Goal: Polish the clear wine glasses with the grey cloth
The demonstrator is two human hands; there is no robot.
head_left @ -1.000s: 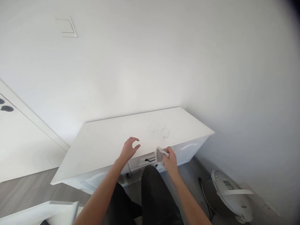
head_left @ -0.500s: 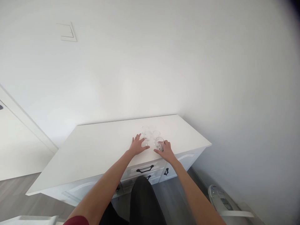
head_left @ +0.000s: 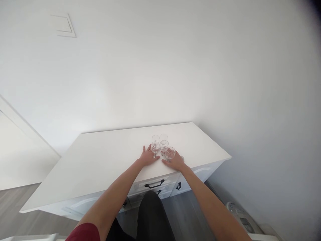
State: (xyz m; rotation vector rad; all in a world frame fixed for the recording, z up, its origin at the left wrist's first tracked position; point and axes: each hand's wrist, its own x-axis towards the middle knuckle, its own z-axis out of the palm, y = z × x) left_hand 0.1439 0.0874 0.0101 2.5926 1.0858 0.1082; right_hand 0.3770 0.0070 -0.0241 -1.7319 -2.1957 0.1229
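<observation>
Several clear stemmed glasses stand upright in a tight cluster on the white cabinet top. My left hand is at the cluster's left side, fingers spread and thumb stretched out beside the front left glass. On the other side, my right hand curves round the front right glass, thumb in front and fingers partly seen through the bowl. Between and behind these stand a middle glass and two fainter ones, a back left glass and a back right glass.
The white cabinet stands against a pale wall, with a black drawer handle below its front edge. My knee is close to the drawers. A light-coloured appliance sits on the floor at right.
The front left glass now shows closer to my left hand, and the glasses look clearer and more tightly grouped. Both hands have shifted only slightly. The camera view has moved a little.
</observation>
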